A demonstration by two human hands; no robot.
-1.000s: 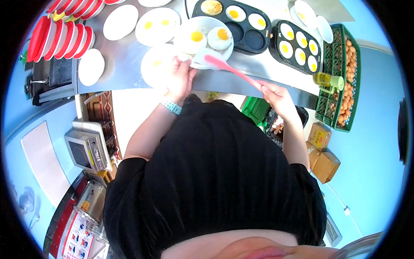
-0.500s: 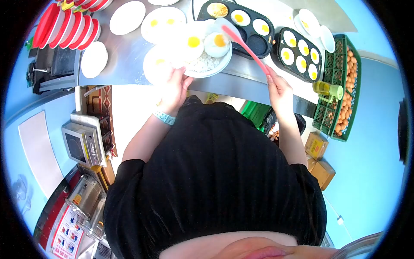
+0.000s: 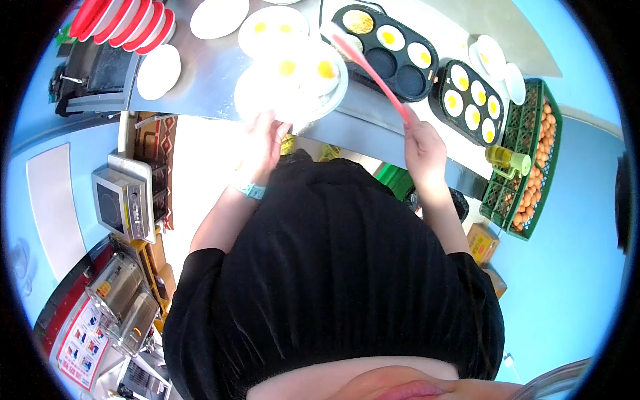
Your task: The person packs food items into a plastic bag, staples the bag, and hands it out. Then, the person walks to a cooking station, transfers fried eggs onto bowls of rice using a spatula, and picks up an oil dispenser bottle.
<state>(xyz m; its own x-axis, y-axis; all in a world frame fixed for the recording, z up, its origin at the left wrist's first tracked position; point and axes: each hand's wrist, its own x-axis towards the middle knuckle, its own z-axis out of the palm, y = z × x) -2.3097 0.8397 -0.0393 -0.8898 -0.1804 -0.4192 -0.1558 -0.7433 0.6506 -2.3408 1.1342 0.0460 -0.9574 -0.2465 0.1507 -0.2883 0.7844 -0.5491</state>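
Two fried eggs (image 3: 326,72) in the bowl, spatula at the pan

Seen from the head camera, a person in a black top works at a steel counter (image 3: 207,87). The left hand (image 3: 263,141) grips the near-left rim of a white bowl (image 3: 341,95), held by the counter's near edge with the two eggs lying in it; glare washes out the rest. The right hand (image 3: 425,148) is closed around the handle of a red spatula (image 3: 369,68), its pale blade over the near-left cup of a six-cup egg pan (image 3: 382,62). Whether the blade touches the egg there cannot be told.

Careful handling would probably mean a level bowl, so the eggs do not slide, and a blade entering flat at the egg's edge, clear of the yolk. A light wrist should spare the white from tearing.

To the right sit a second pan (image 3: 439,100) with six filled cups, an oil bottle (image 3: 508,160) and a green crate (image 3: 520,167) of brown eggs (image 3: 532,193).
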